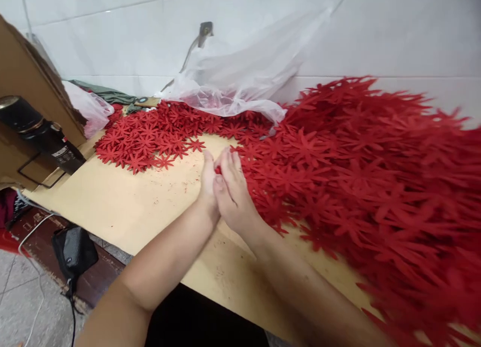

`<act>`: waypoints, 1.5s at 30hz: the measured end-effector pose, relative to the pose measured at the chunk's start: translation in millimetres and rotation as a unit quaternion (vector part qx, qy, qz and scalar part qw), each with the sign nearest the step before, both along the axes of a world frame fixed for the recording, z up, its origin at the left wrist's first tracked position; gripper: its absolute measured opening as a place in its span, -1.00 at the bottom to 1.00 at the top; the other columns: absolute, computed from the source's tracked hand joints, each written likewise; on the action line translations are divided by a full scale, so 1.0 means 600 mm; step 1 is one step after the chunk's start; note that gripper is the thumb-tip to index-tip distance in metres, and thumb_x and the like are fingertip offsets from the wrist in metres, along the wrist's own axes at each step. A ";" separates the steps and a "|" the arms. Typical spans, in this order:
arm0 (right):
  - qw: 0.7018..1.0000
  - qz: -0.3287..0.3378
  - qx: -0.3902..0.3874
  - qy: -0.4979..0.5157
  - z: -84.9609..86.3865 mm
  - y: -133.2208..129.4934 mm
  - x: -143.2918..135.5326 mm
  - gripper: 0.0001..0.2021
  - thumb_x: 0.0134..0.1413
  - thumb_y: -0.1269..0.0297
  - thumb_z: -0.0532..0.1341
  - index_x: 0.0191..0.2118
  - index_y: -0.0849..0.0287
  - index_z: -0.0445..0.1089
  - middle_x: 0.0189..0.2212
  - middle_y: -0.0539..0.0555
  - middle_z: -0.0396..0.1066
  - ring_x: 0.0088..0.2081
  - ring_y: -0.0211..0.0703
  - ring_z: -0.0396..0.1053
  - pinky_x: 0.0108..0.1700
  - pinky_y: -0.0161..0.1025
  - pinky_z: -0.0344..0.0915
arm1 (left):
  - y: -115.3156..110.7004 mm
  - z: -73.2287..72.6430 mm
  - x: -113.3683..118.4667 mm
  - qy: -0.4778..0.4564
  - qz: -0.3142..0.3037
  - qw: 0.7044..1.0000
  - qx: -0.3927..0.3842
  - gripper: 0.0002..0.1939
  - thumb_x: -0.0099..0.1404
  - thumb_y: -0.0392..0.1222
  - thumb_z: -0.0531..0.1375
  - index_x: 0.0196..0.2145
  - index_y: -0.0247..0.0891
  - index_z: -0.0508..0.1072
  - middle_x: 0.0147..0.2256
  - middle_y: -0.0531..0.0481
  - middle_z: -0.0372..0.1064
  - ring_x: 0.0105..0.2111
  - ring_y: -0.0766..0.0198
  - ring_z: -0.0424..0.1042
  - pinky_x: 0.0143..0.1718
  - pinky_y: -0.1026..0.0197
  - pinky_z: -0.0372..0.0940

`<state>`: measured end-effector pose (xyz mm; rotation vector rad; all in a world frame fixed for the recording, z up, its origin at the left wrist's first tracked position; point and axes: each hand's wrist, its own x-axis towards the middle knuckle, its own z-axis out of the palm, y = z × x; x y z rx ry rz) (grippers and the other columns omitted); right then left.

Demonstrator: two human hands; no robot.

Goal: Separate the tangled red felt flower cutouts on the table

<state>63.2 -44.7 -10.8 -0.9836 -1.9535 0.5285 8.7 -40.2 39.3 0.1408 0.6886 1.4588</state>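
My left hand (208, 183) and my right hand (233, 191) are pressed palm to palm above the table, left of the large red heap. Between them a small bit of a red flower-shaped piece (218, 169) shows; the palms hide the rest. The right thumb lies across the front of the left palm. Close to my right fingers begins a big heap of red flower-shaped pieces (353, 171), each with several pointed petals. A smaller pile of the same pieces (146, 136) lies beyond my left hand.
A thin, translucent plastic bag (240, 81) droops over the pieces along the tiled wall. On the left, a black cylindrical device (48, 136) leans by a cardboard box (41, 86). The light tabletop (124, 202) bears red specks. Below it hangs a black pouch (74, 252).
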 end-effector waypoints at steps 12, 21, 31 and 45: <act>0.944 -0.127 -0.147 0.266 0.014 0.077 0.081 -0.29 0.09 -0.30 -0.20 -0.08 0.21 0.36 -0.04 0.27 0.42 0.02 -0.05 0.39 0.08 -0.05 0.31 | -0.003 -0.029 0.030 0.135 -0.116 0.982 0.068 -0.91 0.16 -0.38 0.16 -0.35 -0.28 0.43 -0.38 0.04 0.46 -0.32 0.35 0.46 -0.10 0.21 0.31; 0.935 -0.082 -0.178 0.297 0.027 0.078 0.093 -0.40 0.03 -0.30 -0.04 -0.30 0.19 0.39 -0.30 0.16 0.49 -0.22 -0.10 0.46 -0.17 -0.11 0.42 | 0.008 -0.031 0.017 0.206 -0.073 0.975 0.030 -0.91 0.14 -0.26 0.24 -0.42 -0.26 0.37 -0.48 0.12 0.39 -0.54 0.48 0.34 -0.40 0.36 0.31; 0.981 -0.174 -0.012 0.085 0.067 0.052 0.168 -0.77 0.01 0.10 0.16 -0.38 0.15 0.43 -0.33 0.13 0.45 -0.28 -0.10 0.39 -0.15 -0.06 0.35 | 0.030 -0.038 0.002 0.144 -0.093 0.985 -0.019 -0.84 0.31 -0.18 0.04 -0.35 -0.27 0.35 -0.53 0.07 0.39 -0.57 0.44 0.32 -0.43 0.35 0.31; 0.832 -0.429 -0.202 -0.288 0.141 -0.126 0.493 -0.85 -0.32 0.48 0.36 -0.70 0.16 0.43 -0.75 -0.06 0.33 -0.67 -0.41 0.07 -0.47 -0.23 -0.06 | 0.037 -0.025 0.001 0.182 -0.104 0.978 -0.004 -0.75 0.32 -0.32 -0.04 -0.44 -0.24 0.36 -0.53 0.10 0.48 -0.47 0.40 0.41 -0.43 0.34 0.36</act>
